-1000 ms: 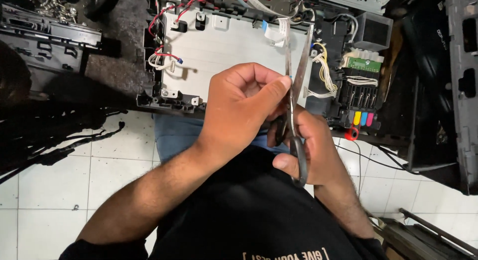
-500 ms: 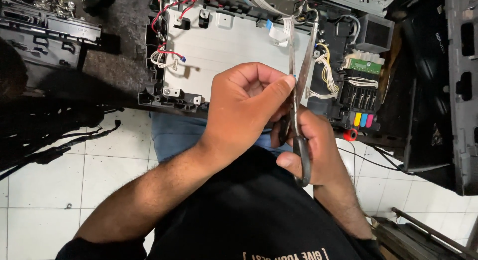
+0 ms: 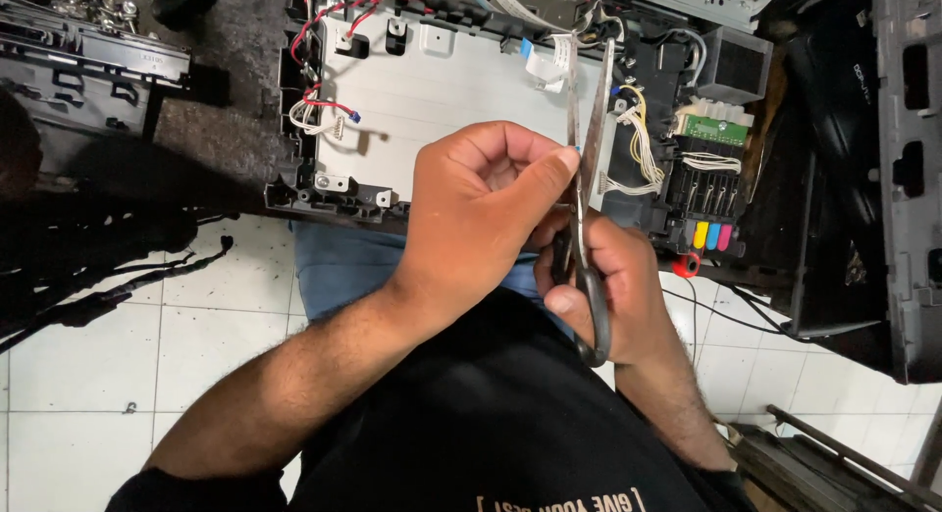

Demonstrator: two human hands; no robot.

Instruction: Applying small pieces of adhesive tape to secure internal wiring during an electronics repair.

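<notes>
My right hand (image 3: 613, 286) grips the black handles of a pair of scissors (image 3: 586, 179), whose long metal blades point away from me over the opened printer chassis (image 3: 432, 80). My left hand (image 3: 481, 213) is curled into a loose fist just left of the blades, thumb and forefinger pinched together against them. What the fingers pinch is too small to make out. A white flat ribbon cable (image 3: 545, 61) hangs near the blade tips.
White wire bundles (image 3: 643, 144), a green circuit board (image 3: 716, 129) and coloured ink ports (image 3: 711, 235) sit right of the scissors. Red and white wires (image 3: 324, 115) lie at the chassis's left. Black plastic parts (image 3: 88, 61) and cables (image 3: 108, 286) lie on the white tiled floor (image 3: 118, 375).
Both hands and the scissors have stayed almost still over the chassis; my left thumb has closed slightly tighter against the blades.
</notes>
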